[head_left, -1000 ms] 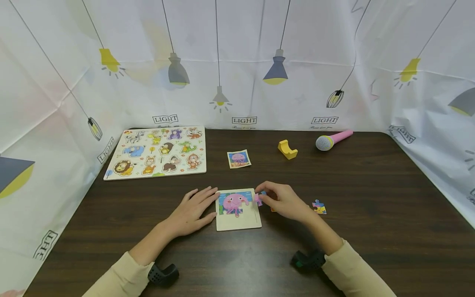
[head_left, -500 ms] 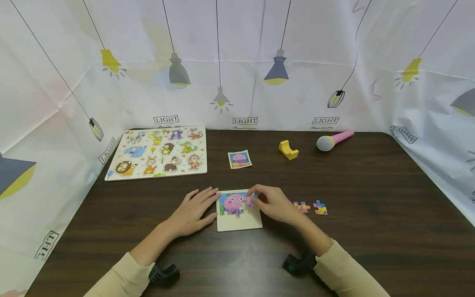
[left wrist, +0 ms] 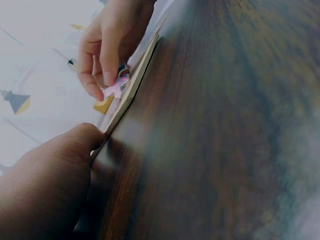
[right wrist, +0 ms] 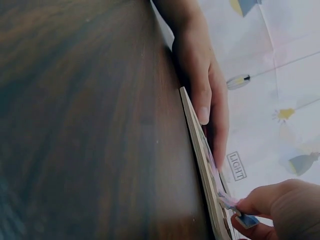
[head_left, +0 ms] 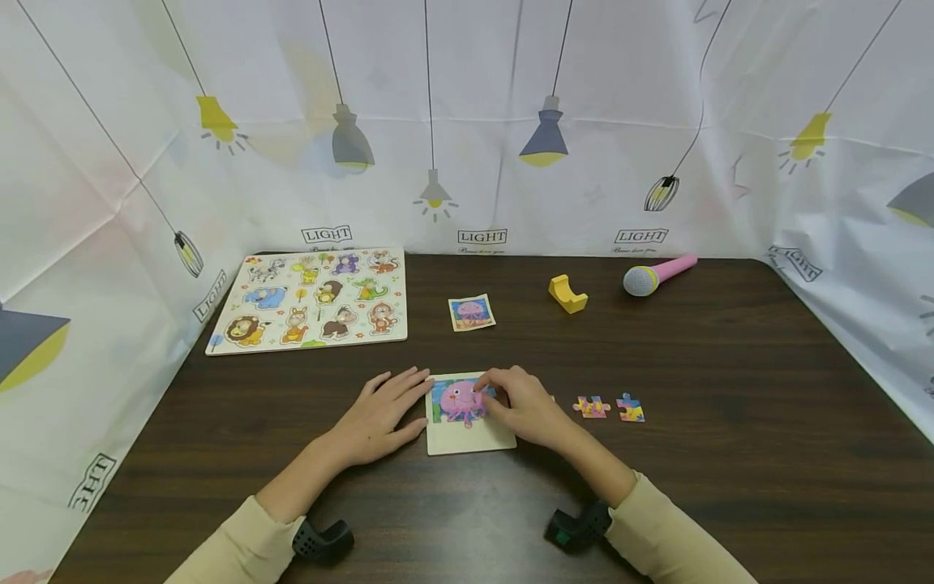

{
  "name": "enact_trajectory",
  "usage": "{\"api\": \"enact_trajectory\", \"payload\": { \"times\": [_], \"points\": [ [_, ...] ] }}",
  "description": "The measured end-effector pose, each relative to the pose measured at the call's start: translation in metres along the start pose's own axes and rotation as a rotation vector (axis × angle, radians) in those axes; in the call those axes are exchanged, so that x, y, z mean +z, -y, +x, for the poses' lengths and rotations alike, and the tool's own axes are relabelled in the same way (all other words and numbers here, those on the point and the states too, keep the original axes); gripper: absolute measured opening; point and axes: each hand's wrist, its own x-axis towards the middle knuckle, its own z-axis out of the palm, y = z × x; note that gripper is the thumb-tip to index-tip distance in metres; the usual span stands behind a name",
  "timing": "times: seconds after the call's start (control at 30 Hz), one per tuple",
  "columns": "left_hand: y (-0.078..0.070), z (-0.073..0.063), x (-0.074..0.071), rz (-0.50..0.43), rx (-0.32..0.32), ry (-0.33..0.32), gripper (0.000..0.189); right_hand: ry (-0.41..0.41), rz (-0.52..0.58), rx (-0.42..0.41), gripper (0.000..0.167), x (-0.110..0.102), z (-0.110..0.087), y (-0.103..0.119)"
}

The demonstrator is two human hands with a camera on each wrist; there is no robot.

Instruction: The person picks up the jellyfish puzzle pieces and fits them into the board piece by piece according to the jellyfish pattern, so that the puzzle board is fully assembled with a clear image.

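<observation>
A square wooden puzzle board (head_left: 470,440) lies on the table, its upper part filled with a pink octopus picture (head_left: 458,399). Flat on the table, my left hand (head_left: 381,418) has straight fingers touching the board's left edge. My right hand (head_left: 527,407) pinches a pink and blue jigsaw piece (right wrist: 231,202) between thumb and fingers, low over the board's upper right. In the left wrist view that piece (left wrist: 117,86) is tilted above the board. The right hand hides part of the picture in the head view.
Two loose jigsaw pieces lie right of the hand, one pink and yellow (head_left: 592,407), one blue and yellow (head_left: 631,408). Behind are an octopus picture card (head_left: 471,313), a yellow block (head_left: 567,294) and a pink toy microphone (head_left: 658,276). An animal puzzle board (head_left: 314,300) lies at back left.
My right hand has moved left with the pinched jigsaw piece, from beside the board to over its picture. The loose pieces it covered now show. My left hand has stayed put.
</observation>
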Motion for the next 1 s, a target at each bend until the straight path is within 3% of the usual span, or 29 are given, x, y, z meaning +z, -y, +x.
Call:
{"api": "enact_trajectory", "payload": {
  "times": [0.27, 0.53, 0.8, 1.0],
  "points": [
    [-0.0004, 0.0000, 0.0000, -0.003, -0.002, 0.001, 0.056, -0.040, -0.123, -0.013, 0.011, 0.0026, -0.0017, -0.0011],
    [-0.0017, 0.0001, -0.0014, -0.010, -0.013, 0.008, 0.056, -0.044, -0.112, 0.066, 0.014, 0.0034, -0.0031, -0.0016],
    [-0.0022, 0.0002, -0.0023, -0.013, -0.018, 0.014, 0.055, -0.072, -0.102, 0.068, 0.016, 0.0071, -0.0033, -0.0029],
    [-0.0026, 0.0006, -0.0027, -0.018, -0.020, 0.020, 0.056, -0.093, -0.122, 0.133, 0.019, 0.0076, -0.0027, -0.0023]
  ]
}}
